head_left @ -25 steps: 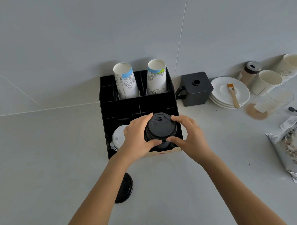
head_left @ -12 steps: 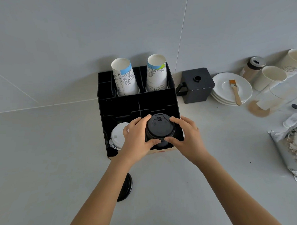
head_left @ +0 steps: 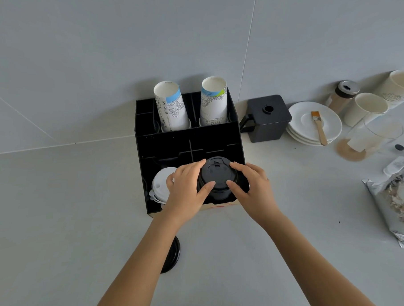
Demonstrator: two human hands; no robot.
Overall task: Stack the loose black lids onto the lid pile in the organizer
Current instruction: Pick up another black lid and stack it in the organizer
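Head view shows both your hands wrapped around the black lid pile (head_left: 217, 179), which stands in the front right compartment of the organizer (head_left: 185, 140). Your left hand (head_left: 185, 191) grips the pile from the left, fingers over the far rim and thumb pressed against the near side; your right hand (head_left: 252, 189) mirrors it from the right, index finger at the far rim and thumb on the near side. The two thumbs sit close together at the front of the pile but do not touch. The top lid faces up, its sip tab toward the wall. One loose lid (head_left: 172, 255) lies flat on the counter (head_left: 54, 215) in front of the organizer, partly hidden under your left forearm. White lids (head_left: 160, 185) fill the front left compartment, just beside your left hand. Two paper cup stacks (head_left: 171, 107) stand tilted in the back row. To the right of the organizer sit a black box (head_left: 267, 118) with a handle, then plates (head_left: 313, 123) with a brush (head_left: 319, 128) lying on them, white cups (head_left: 365, 109), a shaker (head_left: 343, 94), a glass (head_left: 368, 137) and a foil bag (head_left: 395, 200).
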